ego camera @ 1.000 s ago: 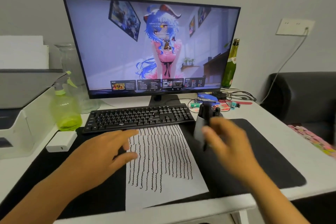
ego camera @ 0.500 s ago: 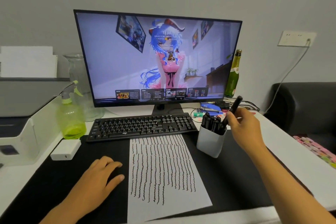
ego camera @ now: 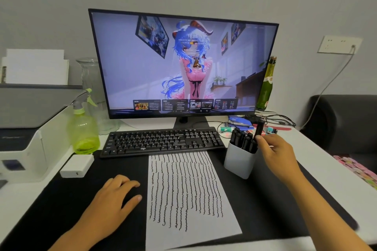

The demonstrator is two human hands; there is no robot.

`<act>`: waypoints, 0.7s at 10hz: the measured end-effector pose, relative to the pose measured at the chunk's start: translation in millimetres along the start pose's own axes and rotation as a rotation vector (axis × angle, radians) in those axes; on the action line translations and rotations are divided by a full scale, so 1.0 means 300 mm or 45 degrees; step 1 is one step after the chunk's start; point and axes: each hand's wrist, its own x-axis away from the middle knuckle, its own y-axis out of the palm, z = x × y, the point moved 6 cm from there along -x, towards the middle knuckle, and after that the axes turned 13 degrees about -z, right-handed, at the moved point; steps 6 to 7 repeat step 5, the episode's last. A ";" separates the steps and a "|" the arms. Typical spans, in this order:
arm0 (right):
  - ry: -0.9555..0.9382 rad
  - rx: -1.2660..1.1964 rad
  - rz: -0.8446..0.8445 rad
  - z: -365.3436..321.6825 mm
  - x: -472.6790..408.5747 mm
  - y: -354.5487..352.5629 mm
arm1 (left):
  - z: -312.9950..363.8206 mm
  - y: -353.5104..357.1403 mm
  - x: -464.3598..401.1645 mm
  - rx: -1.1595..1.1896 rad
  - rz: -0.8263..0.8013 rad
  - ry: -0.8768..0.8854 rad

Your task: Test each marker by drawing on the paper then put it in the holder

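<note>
Marker (ego camera: 260, 127): black, capped, near upright w/ slight tilt, lower end down among the other black markers (ego camera: 242, 139) in the holder (ego camera: 238, 162). Right hand (ego camera: 277, 153) pinches it btwn thumb and fingers at the holder's right rim; remaining fingers curled loosely. Holder is a white square cup on the black mat (ego camera: 275, 199), just right of the paper (ego camera: 187, 195), near the keyboard (ego camera: 163, 140) corner. Paper lies flat on the mat, covered in columns of wavy black lines running top to bottom. Left hand (ego camera: 114, 195) rests palm down on the mat just left of the paper, fingers loosely bent, gripping nothing; fingertips (ego camera: 138, 197) near the paper edge, can't tell if touching. Monitor (ego camera: 183, 63) behind keyboard.
</note>
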 end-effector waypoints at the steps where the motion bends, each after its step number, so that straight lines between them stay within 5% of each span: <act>1: 0.011 0.106 -0.072 0.030 0.002 0.020 | 0.002 -0.001 0.000 0.002 -0.003 -0.003; 3: 0.095 0.295 -0.150 0.059 0.025 0.041 | 0.004 -0.004 0.005 -0.011 0.007 0.009; 7: 0.123 0.172 -0.026 0.045 0.057 0.032 | -0.008 0.002 -0.002 -0.006 0.000 -0.012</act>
